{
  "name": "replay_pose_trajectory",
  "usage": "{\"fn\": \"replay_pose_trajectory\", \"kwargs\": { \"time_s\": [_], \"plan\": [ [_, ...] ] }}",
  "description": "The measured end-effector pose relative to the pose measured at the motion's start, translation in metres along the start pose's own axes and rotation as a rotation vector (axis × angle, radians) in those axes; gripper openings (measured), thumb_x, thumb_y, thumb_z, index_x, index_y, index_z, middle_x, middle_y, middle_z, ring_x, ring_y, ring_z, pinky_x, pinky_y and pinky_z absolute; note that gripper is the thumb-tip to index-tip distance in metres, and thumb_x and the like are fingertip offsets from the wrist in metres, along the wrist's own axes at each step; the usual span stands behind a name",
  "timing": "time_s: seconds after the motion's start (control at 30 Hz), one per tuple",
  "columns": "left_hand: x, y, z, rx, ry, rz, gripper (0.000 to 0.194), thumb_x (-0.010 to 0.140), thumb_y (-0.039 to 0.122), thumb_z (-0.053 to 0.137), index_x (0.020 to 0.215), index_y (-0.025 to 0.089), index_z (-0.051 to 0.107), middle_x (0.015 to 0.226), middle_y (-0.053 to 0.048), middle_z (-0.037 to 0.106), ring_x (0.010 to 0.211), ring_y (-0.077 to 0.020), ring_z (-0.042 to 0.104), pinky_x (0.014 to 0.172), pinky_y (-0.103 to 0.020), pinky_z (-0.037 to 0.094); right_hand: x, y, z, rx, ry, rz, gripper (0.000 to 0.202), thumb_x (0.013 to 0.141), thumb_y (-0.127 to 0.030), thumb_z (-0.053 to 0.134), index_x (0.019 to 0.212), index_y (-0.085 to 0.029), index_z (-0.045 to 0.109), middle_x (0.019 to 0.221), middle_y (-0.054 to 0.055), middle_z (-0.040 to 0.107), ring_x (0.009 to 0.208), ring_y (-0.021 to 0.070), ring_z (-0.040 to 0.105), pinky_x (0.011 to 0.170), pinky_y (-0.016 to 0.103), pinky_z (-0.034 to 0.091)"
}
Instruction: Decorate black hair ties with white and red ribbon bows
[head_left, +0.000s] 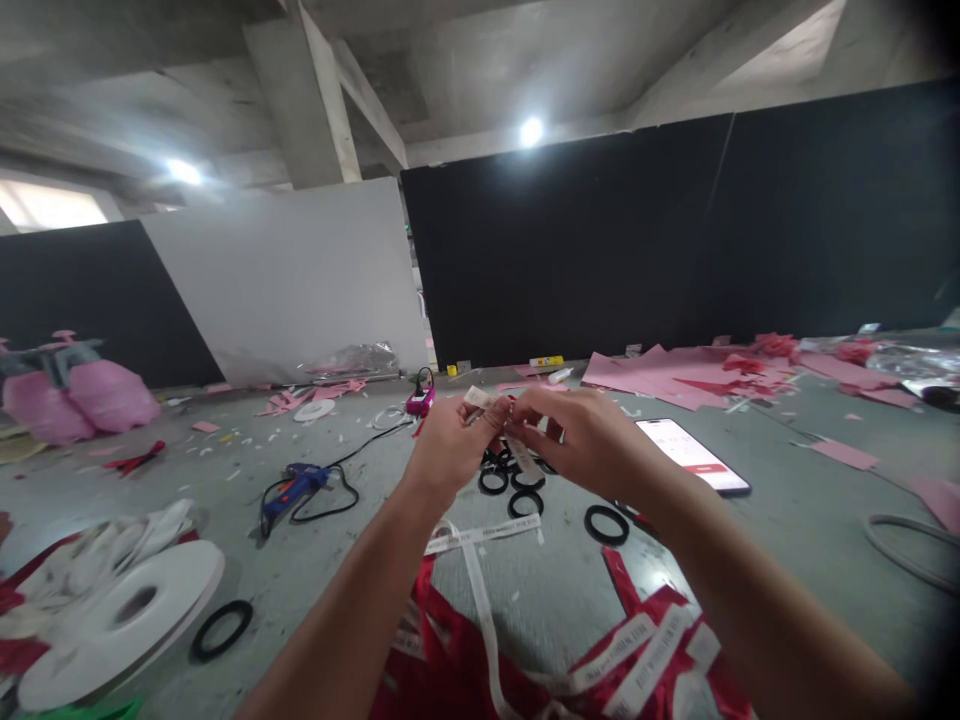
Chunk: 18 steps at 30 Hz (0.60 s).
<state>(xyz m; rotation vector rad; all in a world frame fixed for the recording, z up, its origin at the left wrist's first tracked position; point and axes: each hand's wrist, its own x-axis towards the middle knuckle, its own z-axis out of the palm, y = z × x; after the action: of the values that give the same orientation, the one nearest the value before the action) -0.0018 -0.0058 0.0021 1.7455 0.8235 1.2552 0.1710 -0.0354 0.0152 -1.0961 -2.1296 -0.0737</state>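
Both hands meet above the middle of the grey table. My left hand (pixel 452 440) is closed, thumb and fingers pinching a short white printed ribbon (pixel 475 399). My right hand (pixel 574 430) pinches at the same piece from the other side, and a printed ribbon tail (pixel 523 462) hangs below the fingertips. A bit of red shows between the hands, too small to make out. Beneath them lie several black rings (pixel 525 503). Closer to me, a long white printed ribbon (pixel 487 534) runs over red ribbon (pixel 442 660) piled at the table's near edge.
A blue glue gun (pixel 300 487) with its cord lies left. A large white spool (pixel 180 590) and a black ring (pixel 222 630) are near left. Right of my hands is a phone (pixel 694 455). Pink sheets (pixel 652 372) lie at the back before a black panel (pixel 600 250).
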Motion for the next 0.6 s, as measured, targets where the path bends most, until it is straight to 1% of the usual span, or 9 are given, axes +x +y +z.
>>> {"fn": "replay_pose_trajectory", "kwargs": {
  "time_s": [0.1, 0.17, 0.27, 0.33, 0.4, 0.5, 0.6],
  "plan": [
    [-0.001, 0.000, 0.004, -0.084, -0.086, 0.003, 0.040, 0.083, 0.053, 0.063, 0.077, 0.013, 0.062, 0.067, -0.002, 0.060, 0.060, -0.0130, 0.056, 0.060, -0.025, 0.046, 0.000, 0.001, -0.001, 0.031, -0.022, 0.052, 0.012, 0.090, -0.019, 0.052, 0.082, -0.022, 0.060, 0.074, 0.004, 0.066, 0.063, 0.0157, 0.054, 0.059, 0.030, 0.033],
    [-0.002, 0.001, 0.007, -0.162, -0.121, -0.002, 0.038, 0.084, 0.052, 0.062, 0.079, 0.014, 0.061, 0.069, -0.001, 0.061, 0.060, -0.0127, 0.057, 0.060, -0.025, 0.047, 0.000, 0.000, -0.002, 0.168, -0.037, 0.096, 0.014, 0.092, -0.020, 0.050, 0.079, -0.022, 0.056, 0.070, 0.003, 0.064, 0.060, 0.0145, 0.052, 0.058, 0.029, 0.035],
    [-0.004, 0.003, 0.008, -0.217, -0.080, -0.026, 0.037, 0.083, 0.051, 0.063, 0.077, 0.015, 0.059, 0.067, 0.000, 0.059, 0.057, -0.0110, 0.056, 0.058, -0.024, 0.046, -0.001, 0.000, -0.004, 0.529, -0.124, 0.163, 0.017, 0.095, -0.028, 0.046, 0.081, -0.022, 0.051, 0.069, 0.001, 0.062, 0.059, 0.0138, 0.055, 0.053, 0.027, 0.041],
    [-0.005, 0.005, 0.007, -0.243, -0.076, -0.043, 0.037, 0.082, 0.052, 0.065, 0.078, 0.015, 0.058, 0.068, 0.000, 0.060, 0.057, -0.0107, 0.055, 0.057, -0.023, 0.046, -0.002, 0.001, -0.004, 0.792, -0.180, 0.195, 0.019, 0.095, -0.036, 0.047, 0.083, -0.021, 0.051, 0.075, 0.003, 0.064, 0.064, 0.0154, 0.060, 0.052, 0.027, 0.046],
    [-0.005, 0.007, 0.007, -0.287, -0.096, -0.063, 0.038, 0.080, 0.052, 0.067, 0.076, 0.015, 0.058, 0.068, -0.001, 0.059, 0.056, -0.0104, 0.054, 0.055, -0.024, 0.045, -0.002, 0.003, -0.002, 0.980, -0.206, 0.212, 0.021, 0.093, -0.040, 0.051, 0.085, -0.020, 0.053, 0.081, 0.006, 0.065, 0.071, 0.0175, 0.063, 0.055, 0.028, 0.050],
    [-0.005, 0.010, 0.005, -0.328, -0.102, -0.073, 0.037, 0.078, 0.049, 0.069, 0.072, 0.014, 0.058, 0.064, 0.000, 0.055, 0.055, -0.0097, 0.051, 0.053, -0.023, 0.044, -0.001, 0.002, 0.003, 1.163, -0.185, 0.246, 0.019, 0.091, -0.037, 0.052, 0.083, -0.020, 0.052, 0.079, 0.005, 0.065, 0.070, 0.0180, 0.065, 0.057, 0.029, 0.053],
    [-0.004, 0.011, 0.003, -0.319, -0.080, -0.067, 0.036, 0.076, 0.047, 0.072, 0.070, 0.014, 0.059, 0.061, 0.001, 0.054, 0.053, -0.0090, 0.048, 0.052, -0.023, 0.042, 0.001, -0.003, 0.007, 1.224, -0.131, 0.278, 0.018, 0.090, -0.035, 0.050, 0.079, -0.021, 0.049, 0.074, 0.004, 0.063, 0.066, 0.0172, 0.064, 0.054, 0.029, 0.052]
  ]
}}
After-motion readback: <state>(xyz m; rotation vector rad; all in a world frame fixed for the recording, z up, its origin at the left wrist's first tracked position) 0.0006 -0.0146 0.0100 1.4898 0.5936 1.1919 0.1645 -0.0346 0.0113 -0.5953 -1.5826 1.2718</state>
